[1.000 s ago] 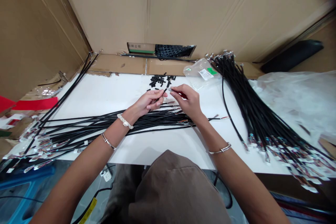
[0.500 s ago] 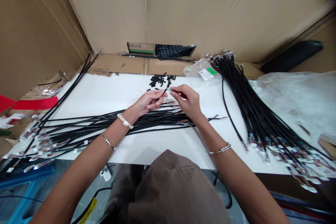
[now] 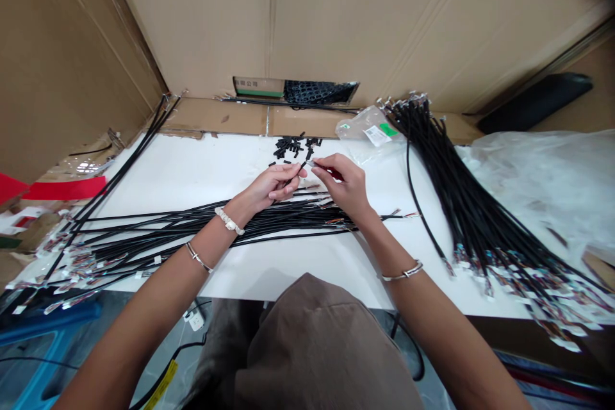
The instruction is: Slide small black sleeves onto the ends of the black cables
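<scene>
My left hand [image 3: 276,184] is closed round a black cable [image 3: 302,170], its end poking up between thumb and fingers. Close beside it, my right hand [image 3: 342,180] pinches a small tool with some red on it; its tip [image 3: 310,164] meets the cable end, and most of the tool is hidden by the fingers. Just beyond the hands lies a pile of short black pieces [image 3: 288,146]. Under my left forearm a bundle of black cables [image 3: 168,227] stretches across the white table [image 3: 269,269], with bare coloured wires at the right ends and white connectors at the left.
A large bundle of black cables [image 3: 442,186] lies on the right, beside clear plastic sheeting [image 3: 542,173]. A clear bag [image 3: 377,134] with a label sits behind my right hand. Cardboard walls [image 3: 336,13] enclose the back and left. More cables [image 3: 129,160] run along the left.
</scene>
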Available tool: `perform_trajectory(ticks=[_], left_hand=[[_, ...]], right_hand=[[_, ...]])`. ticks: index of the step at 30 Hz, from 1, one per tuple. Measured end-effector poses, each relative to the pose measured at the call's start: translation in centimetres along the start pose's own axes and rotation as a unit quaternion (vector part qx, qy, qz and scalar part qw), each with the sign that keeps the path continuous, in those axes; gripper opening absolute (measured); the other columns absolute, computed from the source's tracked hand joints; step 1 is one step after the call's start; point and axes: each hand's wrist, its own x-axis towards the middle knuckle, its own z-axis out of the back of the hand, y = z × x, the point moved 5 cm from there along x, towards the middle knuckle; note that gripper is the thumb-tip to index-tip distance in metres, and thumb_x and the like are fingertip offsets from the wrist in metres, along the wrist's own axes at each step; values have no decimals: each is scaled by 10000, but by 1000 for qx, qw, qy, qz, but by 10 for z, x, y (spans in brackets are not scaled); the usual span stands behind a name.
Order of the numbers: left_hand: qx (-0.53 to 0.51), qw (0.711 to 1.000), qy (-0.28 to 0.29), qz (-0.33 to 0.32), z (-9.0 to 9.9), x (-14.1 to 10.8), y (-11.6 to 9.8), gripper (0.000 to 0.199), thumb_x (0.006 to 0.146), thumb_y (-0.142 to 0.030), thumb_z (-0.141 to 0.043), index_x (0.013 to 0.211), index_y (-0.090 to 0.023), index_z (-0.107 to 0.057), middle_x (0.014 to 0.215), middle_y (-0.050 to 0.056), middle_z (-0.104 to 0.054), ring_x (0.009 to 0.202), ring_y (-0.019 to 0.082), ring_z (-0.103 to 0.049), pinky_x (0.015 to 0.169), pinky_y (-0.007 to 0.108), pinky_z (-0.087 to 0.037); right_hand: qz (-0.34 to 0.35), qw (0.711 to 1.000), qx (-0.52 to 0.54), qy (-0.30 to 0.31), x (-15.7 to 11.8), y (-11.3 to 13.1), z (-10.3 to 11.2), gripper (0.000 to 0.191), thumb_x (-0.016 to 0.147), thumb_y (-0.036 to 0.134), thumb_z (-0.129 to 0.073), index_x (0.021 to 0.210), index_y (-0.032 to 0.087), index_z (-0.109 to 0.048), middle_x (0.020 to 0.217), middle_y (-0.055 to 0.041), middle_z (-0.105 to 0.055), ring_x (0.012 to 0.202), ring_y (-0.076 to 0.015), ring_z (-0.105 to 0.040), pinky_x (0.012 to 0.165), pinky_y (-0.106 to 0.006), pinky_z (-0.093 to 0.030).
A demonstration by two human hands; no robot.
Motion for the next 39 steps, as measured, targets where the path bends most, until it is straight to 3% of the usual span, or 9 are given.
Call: perform_trajectory(ticks=[7, 16, 27, 39], left_hand=[[46, 996, -40, -62, 2, 1, -3, 224, 980, -212, -429, 835, -108, -564, 526, -38, -539, 288, -9, -261, 336, 137, -141], [158, 967, -108, -169, 3, 2, -5, 229, 877, -318, -636, 817, -127, -524, 645, 7, -658, 337, -3, -354, 357, 151, -196], [205, 944, -168, -195, 4, 2, -3, 220, 860, -285, -648, 775, -136, -512, 652, 10, -688, 307, 1, -372, 330, 155, -242], [222, 939, -181, -189, 4, 2, -2, 192, 874, -239, -625, 761, -136, -509, 643, 5, -687, 293, 4, -384, 314, 150, -259]], right_hand=[[6, 999, -52, -2, 1, 3, 2, 166, 920, 357, -571, 907, 224, -669, 844, -47, -706, 780, -175, -638, 680, -312, -500], [48, 969, -241, 24, 1, 15, 1, 227, 965, 351, -494, 920, 208, -663, 787, -40, -685, 748, -170, -582, 629, -297, -387], [48, 945, -320, 48, 2, 21, -2, 263, 989, 335, -447, 881, 198, -643, 802, -36, -685, 756, -168, -547, 577, -305, -297], [53, 934, -349, 61, 1, 22, -5, 283, 992, 331, -437, 850, 195, -640, 773, -27, -676, 724, -157, -513, 557, -300, -260]])
